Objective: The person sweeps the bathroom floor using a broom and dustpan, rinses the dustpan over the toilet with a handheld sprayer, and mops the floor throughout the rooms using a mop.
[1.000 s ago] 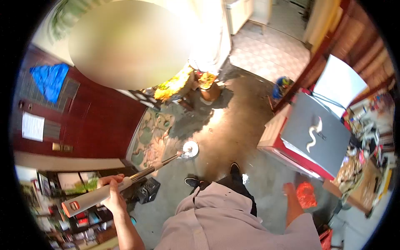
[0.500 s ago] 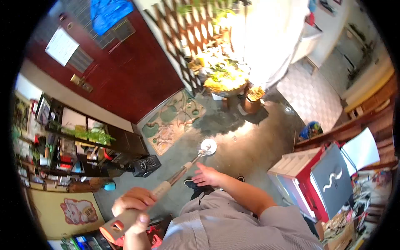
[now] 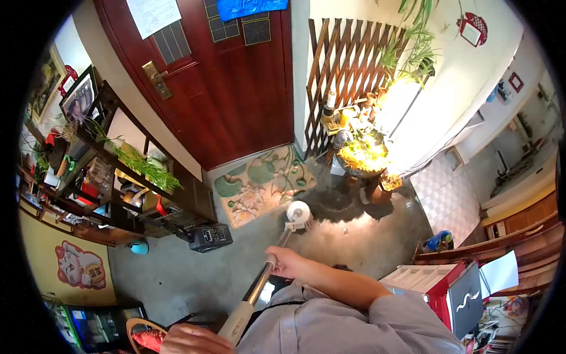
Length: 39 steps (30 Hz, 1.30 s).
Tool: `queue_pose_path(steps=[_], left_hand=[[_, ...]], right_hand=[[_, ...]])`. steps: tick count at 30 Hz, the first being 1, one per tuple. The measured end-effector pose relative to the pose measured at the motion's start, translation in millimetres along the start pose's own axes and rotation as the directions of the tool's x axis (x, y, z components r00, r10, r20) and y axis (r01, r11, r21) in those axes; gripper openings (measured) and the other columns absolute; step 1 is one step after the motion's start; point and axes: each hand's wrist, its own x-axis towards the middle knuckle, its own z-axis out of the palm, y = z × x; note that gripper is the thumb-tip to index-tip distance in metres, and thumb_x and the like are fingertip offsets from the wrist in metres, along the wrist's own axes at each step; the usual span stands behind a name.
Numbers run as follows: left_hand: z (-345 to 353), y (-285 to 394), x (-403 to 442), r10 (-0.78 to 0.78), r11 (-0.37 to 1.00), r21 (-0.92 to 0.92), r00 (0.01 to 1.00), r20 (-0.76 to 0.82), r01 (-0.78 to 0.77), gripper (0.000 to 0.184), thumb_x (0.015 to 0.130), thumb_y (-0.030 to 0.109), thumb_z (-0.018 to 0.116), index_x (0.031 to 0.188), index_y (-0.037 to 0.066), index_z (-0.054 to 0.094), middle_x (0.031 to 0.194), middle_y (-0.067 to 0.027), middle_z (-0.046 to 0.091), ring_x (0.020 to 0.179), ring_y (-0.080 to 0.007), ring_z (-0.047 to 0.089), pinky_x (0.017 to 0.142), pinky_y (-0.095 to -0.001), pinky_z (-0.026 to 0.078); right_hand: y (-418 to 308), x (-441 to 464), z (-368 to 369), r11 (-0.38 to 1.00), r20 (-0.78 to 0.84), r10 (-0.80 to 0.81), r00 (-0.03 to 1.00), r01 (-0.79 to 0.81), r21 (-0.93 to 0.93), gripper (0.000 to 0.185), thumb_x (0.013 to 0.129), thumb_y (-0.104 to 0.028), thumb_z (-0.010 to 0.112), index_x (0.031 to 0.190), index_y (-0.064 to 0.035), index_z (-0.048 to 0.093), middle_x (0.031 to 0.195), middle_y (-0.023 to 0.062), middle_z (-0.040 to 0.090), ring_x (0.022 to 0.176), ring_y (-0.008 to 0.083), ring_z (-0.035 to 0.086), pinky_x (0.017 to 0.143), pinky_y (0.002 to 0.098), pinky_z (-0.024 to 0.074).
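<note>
A long-handled mop with a round white head (image 3: pixel 299 215) slants across the middle of the view. Its handle (image 3: pixel 239 321) has a thick pale upper grip and a shiny metal shaft below. My left hand (image 3: pixel 197 340) is closed around the upper grip at the bottom edge, partly cut off by the frame. Farther down, my right hand (image 3: pixel 284 263) wraps the metal shaft. The white head is beside the near edge of the lotus-patterned mat (image 3: pixel 259 183); whether it touches the grey floor (image 3: pixel 171 268) I cannot tell.
A red door (image 3: pixel 230 94) stands beyond the mat. Left are a dark shelf unit (image 3: pixel 194 194) and a black speaker-like box (image 3: pixel 211 237). Brightly lit potted plants (image 3: pixel 362 154) stand by a wooden lattice (image 3: pixel 348 59). A red-and-white cabinet (image 3: pixel 424 280) is at my right.
My right hand, open beside the shaft before, has closed on it. My left hand and the grip moved lower in view. The mop head now shows its side, and the view has shifted.
</note>
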Motion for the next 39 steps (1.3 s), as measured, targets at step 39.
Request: queue_pose_path(steps=[39], left_hand=[[-22, -153, -22, -0.429, 0.612, -0.214, 0.092, -0.899, 0.761, 0.032, 0.073, 0.028, 0.06, 0.074, -0.003, 0.059, 0.077, -0.0179, 0.064, 0.072, -0.0244, 0.064, 0.069, -0.0335, 0.051]], right_hand=[[-160, 157, -12, 0.911, -0.3, 0.114, 0.947, -0.22, -0.348, 0.022, 0.081, -0.03, 0.05, 0.09, -0.0097, 0.048, 0.073, 0.0069, 0.05, 0.06, 0.0219, 0.053, 0.053, 0.0389, 0.0498]])
